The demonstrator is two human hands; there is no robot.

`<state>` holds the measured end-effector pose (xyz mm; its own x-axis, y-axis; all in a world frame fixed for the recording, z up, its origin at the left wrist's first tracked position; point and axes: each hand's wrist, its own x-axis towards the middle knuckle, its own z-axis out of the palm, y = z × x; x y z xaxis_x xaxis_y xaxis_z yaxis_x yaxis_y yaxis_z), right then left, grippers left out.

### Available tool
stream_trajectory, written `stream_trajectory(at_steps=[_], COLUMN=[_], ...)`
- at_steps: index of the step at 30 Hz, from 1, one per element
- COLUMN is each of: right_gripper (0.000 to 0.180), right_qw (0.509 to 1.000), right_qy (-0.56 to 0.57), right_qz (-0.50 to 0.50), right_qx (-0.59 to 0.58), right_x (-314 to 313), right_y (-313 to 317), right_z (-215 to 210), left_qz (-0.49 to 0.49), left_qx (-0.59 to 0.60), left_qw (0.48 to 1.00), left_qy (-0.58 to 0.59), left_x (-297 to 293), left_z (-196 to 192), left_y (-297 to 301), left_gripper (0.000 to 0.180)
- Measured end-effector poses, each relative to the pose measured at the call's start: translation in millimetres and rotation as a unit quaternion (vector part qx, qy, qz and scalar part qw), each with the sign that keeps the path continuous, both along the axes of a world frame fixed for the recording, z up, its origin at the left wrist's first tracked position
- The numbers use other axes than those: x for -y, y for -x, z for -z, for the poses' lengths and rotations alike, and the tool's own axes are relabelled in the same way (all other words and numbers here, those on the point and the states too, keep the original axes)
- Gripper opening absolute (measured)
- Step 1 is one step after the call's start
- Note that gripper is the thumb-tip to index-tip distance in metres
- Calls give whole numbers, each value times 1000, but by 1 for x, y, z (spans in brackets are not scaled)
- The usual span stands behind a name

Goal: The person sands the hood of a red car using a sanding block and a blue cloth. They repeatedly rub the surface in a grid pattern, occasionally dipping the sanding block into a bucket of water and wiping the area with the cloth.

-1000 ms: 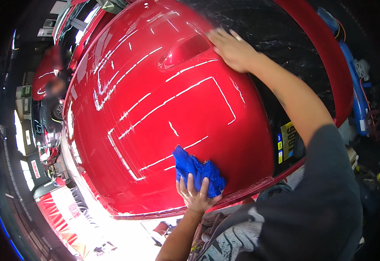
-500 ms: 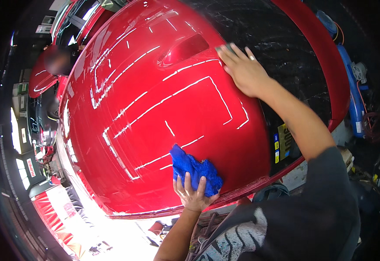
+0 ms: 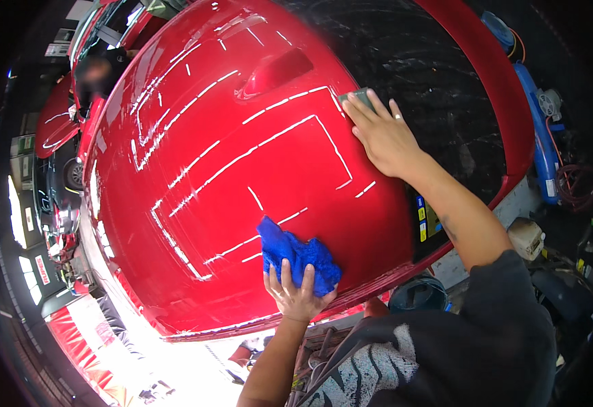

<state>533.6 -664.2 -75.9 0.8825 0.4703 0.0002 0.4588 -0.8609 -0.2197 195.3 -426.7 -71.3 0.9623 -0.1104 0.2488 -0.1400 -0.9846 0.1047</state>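
A glossy red car panel [image 3: 242, 176], with strips of light reflected in it, fills the middle. My left hand [image 3: 298, 298] lies on a crumpled blue cloth [image 3: 303, 258] near the panel's close edge, fingers apart and pressing it down. Farther off to the right, my right hand [image 3: 388, 139] holds a grey-green block-shaped pad [image 3: 359, 97] under its fingertips. The pad rests at the border between the red panel and a dark, smeared pane [image 3: 446, 95]; its underside is hidden. A raised, fin-like red part [image 3: 276, 73] stands on the panel beyond the pad.
Another person [image 3: 96, 74] is by a red car at the upper left. At the right are a blue cylinder [image 3: 537, 129], a hose [image 3: 577, 186] and an off-white container [image 3: 526, 239]. A dark bucket [image 3: 418, 295] stands below the panel's close edge.
My right hand has slid toward me along the panel's border with the pad, more of which now shows. My left hand stays on the cloth. The whole view has shifted slightly.
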Motion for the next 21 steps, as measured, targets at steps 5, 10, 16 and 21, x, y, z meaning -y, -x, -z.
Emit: stream_trajectory(at_steps=[5,10,16,21], right_gripper=[56,58,57,57], right_qw=[997,997,996,998], right_qy=[-60,-36,-16,-57], right_qz=[30,-9,8,22], right_qx=[26,66,91,26], right_x=[-19,-8,-4,-21], right_y=[-119,-47,-51,-110], right_z=[18,22,26,21], left_qz=[15,14,16,21], left_qx=[15,4,3,0], left_qw=[1000,1000,1000,1000], left_qy=[12,5,3,5], left_x=[3,1,2,2], left_z=[8,2,3,2], left_y=[-7,-2,-5,-6], left_gripper=[86,94,96,97])
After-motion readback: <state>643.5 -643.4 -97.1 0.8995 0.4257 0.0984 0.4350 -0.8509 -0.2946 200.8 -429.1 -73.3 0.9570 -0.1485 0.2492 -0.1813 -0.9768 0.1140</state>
